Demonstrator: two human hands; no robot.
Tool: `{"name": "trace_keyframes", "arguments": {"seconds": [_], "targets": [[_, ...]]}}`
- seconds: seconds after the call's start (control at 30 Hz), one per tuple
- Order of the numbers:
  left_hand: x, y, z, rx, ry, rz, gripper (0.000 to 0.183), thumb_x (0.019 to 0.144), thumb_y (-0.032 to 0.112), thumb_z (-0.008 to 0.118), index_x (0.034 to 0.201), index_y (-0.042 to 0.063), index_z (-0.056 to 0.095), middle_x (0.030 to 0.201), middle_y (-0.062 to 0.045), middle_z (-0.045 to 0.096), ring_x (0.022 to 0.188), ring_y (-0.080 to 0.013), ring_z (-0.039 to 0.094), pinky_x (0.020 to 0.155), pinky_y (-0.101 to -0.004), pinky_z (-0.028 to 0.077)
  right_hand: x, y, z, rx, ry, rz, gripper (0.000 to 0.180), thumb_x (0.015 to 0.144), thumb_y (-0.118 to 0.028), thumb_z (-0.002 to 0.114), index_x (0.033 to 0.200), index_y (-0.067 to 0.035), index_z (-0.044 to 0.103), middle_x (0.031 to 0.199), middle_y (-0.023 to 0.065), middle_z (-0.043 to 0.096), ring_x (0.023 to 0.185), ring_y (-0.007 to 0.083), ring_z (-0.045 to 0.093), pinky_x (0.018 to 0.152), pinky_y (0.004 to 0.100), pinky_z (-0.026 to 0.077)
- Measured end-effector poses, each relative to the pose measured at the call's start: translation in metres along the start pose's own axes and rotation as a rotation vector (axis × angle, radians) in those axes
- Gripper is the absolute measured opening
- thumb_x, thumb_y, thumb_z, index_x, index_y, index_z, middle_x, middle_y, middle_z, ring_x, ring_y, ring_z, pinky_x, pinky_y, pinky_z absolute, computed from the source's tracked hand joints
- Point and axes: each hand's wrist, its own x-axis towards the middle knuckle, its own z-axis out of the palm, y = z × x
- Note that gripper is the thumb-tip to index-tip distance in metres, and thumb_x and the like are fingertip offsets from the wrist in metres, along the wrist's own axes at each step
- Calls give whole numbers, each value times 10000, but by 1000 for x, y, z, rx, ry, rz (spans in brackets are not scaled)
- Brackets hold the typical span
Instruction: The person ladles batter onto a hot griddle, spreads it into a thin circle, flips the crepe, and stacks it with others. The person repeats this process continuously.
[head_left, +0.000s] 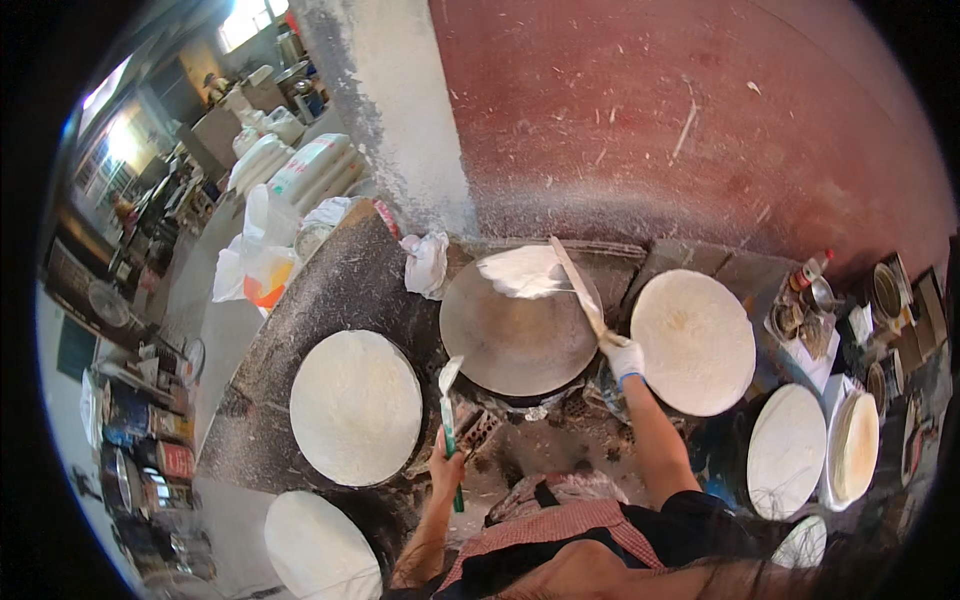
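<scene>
My left hand (448, 469) grips the green handle of a spatula (449, 409) whose pale, batter-coated blade points up beside the near left rim of a round griddle (517, 337). On my right hand (624, 356) is a white glove, and it holds a long flat wooden spreader (577, 285) across the griddle's right part. White batter (521, 271) lies in an uneven patch at the griddle's far side, touching the spreader. One round griddle covered with a white sheet of batter (356, 407) is at the left, and a browned pancake (693, 341) lies on another at the right.
A crumpled white cloth (426, 264) sits by the griddle's far left edge. More pale rounds (787, 450) and a pancake stack (855, 446) are at the right, another round (322, 546) at lower left. A red wall (660, 112) rises behind. Filled sacks (315, 165) and people stand far left.
</scene>
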Motion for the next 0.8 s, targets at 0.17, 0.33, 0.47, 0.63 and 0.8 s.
{"name": "trace_keyframes", "arguments": {"seconds": [0.17, 0.33, 0.47, 0.63, 0.8], "targets": [[-21, -10, -9, 13, 74, -240, 593, 842, -3, 503, 1377, 126, 281, 611, 3, 450, 397, -81, 354, 362, -272, 291, -26, -39, 60, -30, -185, 62, 273, 736, -158, 675, 968, -15, 658, 869, 62, 660, 763, 125, 583, 750, 251, 441], [-17, -12, -17, -21, 62, -300, 616, 824, -15, 511, 1376, 132, 282, 574, 3, 431, 394, -84, 358, 363, -267, 289, 20, 26, 26, 667, -145, 316, 232, 737, -147, 666, 910, 8, 665, 784, 43, 643, 709, 154, 581, 695, 280, 459], [-21, -2, -12, -32, 60, -324, 641, 816, -31, 500, 1386, 127, 252, 581, -8, 439, 378, -93, 356, 354, -269, 291, -9, -13, 77, 186, -237, 182, 254, 709, -126, 697, 930, -4, 668, 757, 33, 626, 578, 121, 530, 510, 277, 437], [-44, 16, -8, -93, 115, -322, 600, 819, -8, 525, 1359, 131, 306, 509, -8, 395, 342, -102, 334, 334, -283, 261, 32, -34, -12, 253, -146, 324, 265, 738, -117, 672, 994, -52, 651, 612, 23, 585, 414, 92, 447, 375, 245, 327], [-48, -1, 10, -297, 172, -486, 555, 819, 12, 544, 1321, 113, 328, 498, -17, 382, 336, -112, 357, 311, -286, 268, 19, -35, 34, 290, -488, 398, 211, 723, -126, 694, 929, -83, 682, 523, -11, 521, 392, 80, 404, 352, 239, 286]]}}
